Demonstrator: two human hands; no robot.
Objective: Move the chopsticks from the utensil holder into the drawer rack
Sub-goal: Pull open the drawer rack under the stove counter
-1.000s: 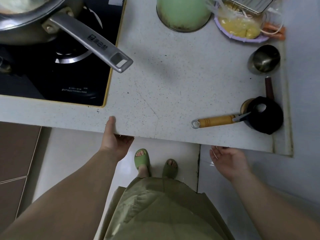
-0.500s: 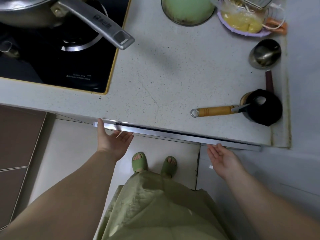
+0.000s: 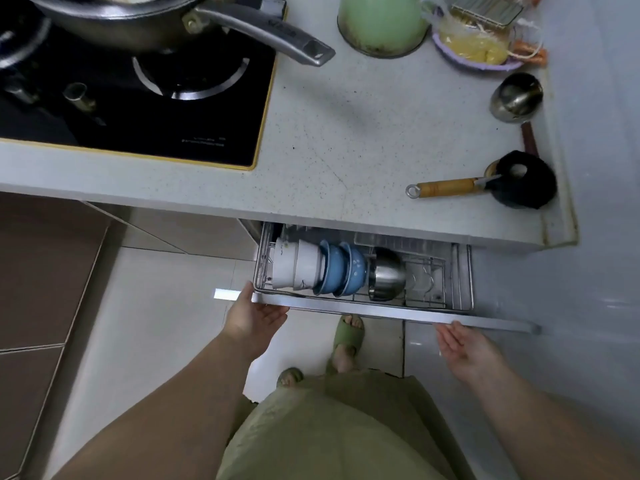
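Observation:
The drawer rack [image 3: 458,271], a wire basket under the countertop, stands partly pulled out. It holds white bowls [image 3: 294,268], blue bowls [image 3: 343,268] and a steel bowl [image 3: 386,275] on edge; its right section is mostly bare wire. My left hand [image 3: 252,317] grips the left end of the drawer's metal front rail [image 3: 346,306], thumb on top and fingers beneath. My right hand [image 3: 464,344] is palm up with its fingertips at the rail's underside near the right end. No chopsticks or utensil holder can be made out.
On the speckled countertop [image 3: 346,133] are a black stove [image 3: 138,98] with a pan whose handle [image 3: 270,32] juts right, a green pot [image 3: 381,22], a purple basket [image 3: 478,53], a steel cup [image 3: 516,97] and a wooden-handled tool [image 3: 446,187] by a black object [image 3: 526,181]. My feet stand below the drawer.
The drawer has slid out from under the countertop toward me, with both hands moving back along with its front rail. The rack and its bowls have come into sight.

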